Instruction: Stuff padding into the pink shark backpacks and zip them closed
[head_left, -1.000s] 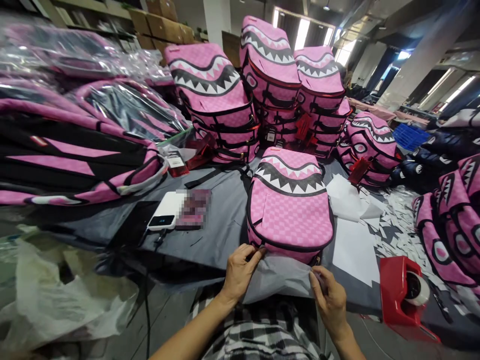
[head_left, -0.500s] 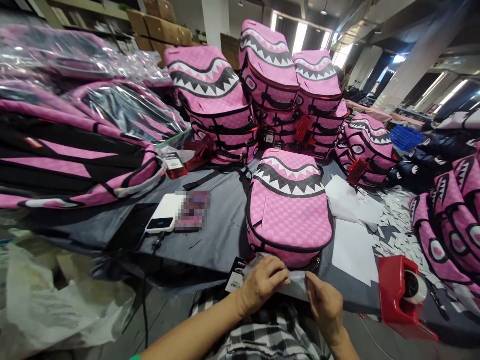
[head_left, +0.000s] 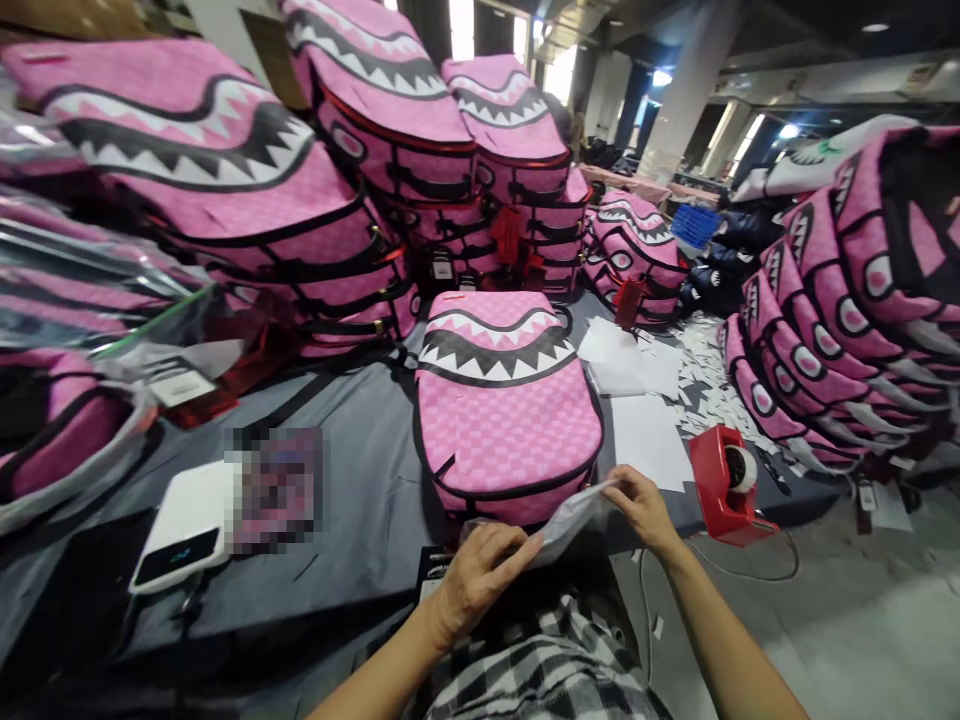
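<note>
A pink checkered backpack (head_left: 517,430) with a printed shark mouth lies front up at the table's near edge. Just below its bottom, my left hand (head_left: 480,580) is closed on one end of a thin whitish sheet (head_left: 574,520); I cannot tell if it is plastic or paper. The other end, higher up, is pinched in my right hand (head_left: 641,505), beside the backpack's lower right corner. Between the two hands the sheet is stretched at a slant. A black and white hang tag (head_left: 430,572) shows partly behind my left hand.
A red tape dispenser (head_left: 724,490) stands at right, near white paper sheets (head_left: 649,440) and scattered slips. Stacked pink backpacks (head_left: 247,190) rise behind, with more backpacks (head_left: 817,330) at right. A white power bank (head_left: 184,525) and a pixelated item lie at left.
My right hand has moved up and outward with its end of the sheet, drawing it to a slant. The camera view has turned right and closer to the table.
</note>
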